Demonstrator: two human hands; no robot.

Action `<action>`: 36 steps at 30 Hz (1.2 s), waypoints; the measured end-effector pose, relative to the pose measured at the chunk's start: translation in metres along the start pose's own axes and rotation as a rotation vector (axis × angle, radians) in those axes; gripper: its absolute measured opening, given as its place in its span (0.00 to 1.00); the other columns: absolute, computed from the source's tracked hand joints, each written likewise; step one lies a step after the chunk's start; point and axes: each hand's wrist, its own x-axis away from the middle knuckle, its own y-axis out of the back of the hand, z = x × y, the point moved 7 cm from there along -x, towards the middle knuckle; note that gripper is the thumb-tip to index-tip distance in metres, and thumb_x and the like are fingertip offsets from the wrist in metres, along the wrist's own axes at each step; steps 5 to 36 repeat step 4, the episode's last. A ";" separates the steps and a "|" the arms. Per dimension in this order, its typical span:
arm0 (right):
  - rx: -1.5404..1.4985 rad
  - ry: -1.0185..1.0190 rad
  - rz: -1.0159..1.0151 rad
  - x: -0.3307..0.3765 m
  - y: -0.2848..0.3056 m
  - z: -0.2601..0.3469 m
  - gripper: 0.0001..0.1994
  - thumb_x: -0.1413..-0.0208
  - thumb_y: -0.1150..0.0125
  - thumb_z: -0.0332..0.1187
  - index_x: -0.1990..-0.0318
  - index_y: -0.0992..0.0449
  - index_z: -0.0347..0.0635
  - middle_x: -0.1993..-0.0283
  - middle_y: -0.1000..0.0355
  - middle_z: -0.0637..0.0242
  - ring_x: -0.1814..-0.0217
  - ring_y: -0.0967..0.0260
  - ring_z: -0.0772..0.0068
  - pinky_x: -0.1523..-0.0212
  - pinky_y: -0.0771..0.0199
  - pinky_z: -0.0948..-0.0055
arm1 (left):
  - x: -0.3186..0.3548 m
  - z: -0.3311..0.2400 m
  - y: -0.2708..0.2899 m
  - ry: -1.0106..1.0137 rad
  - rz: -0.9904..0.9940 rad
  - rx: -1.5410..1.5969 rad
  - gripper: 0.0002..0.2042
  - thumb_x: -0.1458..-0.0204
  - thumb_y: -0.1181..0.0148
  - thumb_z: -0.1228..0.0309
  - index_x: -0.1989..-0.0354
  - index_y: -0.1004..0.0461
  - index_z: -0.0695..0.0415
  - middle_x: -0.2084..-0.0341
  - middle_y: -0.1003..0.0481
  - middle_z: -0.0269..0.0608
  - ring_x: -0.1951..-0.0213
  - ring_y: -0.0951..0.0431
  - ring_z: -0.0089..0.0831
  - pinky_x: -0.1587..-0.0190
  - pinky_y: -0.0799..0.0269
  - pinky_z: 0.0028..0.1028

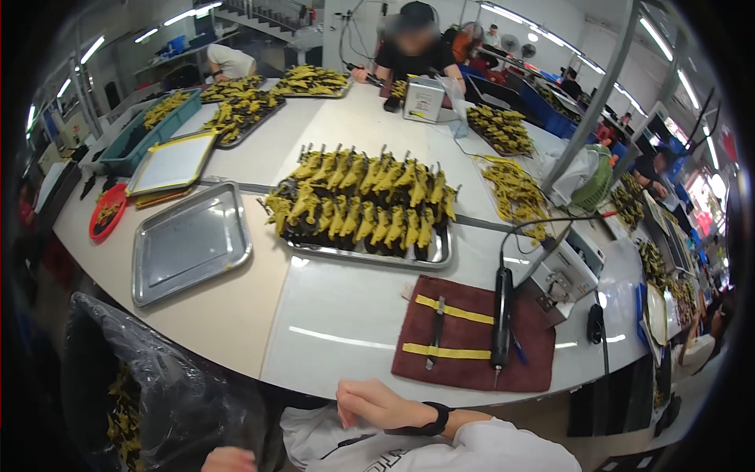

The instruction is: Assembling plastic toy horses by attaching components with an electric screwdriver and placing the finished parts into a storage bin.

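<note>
My right hand [377,403], with a black watch [423,421] on its wrist, is held in front of my body near the table's edge. Its fingers are curled in, and nothing shows in them. Low in the view, my left hand [230,460] is blurred and cut off by the lower edge. Nearest the right hand lies a maroon cloth [472,376] with two yellow strips [447,352] on it. Across the strips rests a thin black bar with metal ends [436,334]. A black electric screwdriver [502,315] lies beside it, tip toward me.
A metal tray [370,256] holds rows of black-and-yellow parts [362,208]. Left of it are a bare metal tray [193,244] and a red basket [106,212]. A control box [562,271] stands right. A plastic-lined bin [157,370] sits lower left. Opposite, a person [417,55] works.
</note>
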 end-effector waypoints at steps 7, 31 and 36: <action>0.054 0.019 -0.128 0.045 0.033 0.006 0.19 0.35 0.59 0.37 0.75 0.33 0.35 0.80 0.32 0.67 0.79 0.37 0.80 0.76 0.36 0.79 | -0.178 -0.083 -0.039 -0.383 -0.576 -0.308 0.09 0.44 0.55 0.61 0.61 0.31 0.49 0.74 0.36 0.31 0.70 0.35 0.29 0.65 0.41 0.31; 0.054 0.019 -0.128 0.045 0.033 0.006 0.19 0.35 0.59 0.37 0.75 0.33 0.35 0.80 0.32 0.67 0.79 0.37 0.80 0.76 0.36 0.79 | -0.178 -0.083 -0.039 -0.383 -0.576 -0.308 0.09 0.44 0.55 0.61 0.61 0.31 0.49 0.74 0.36 0.31 0.70 0.35 0.29 0.65 0.41 0.31; 0.054 0.019 -0.128 0.045 0.033 0.006 0.19 0.35 0.59 0.37 0.75 0.33 0.35 0.80 0.32 0.67 0.79 0.37 0.80 0.76 0.36 0.79 | -0.178 -0.083 -0.039 -0.383 -0.576 -0.308 0.09 0.44 0.55 0.61 0.61 0.31 0.49 0.74 0.36 0.31 0.70 0.35 0.29 0.65 0.41 0.31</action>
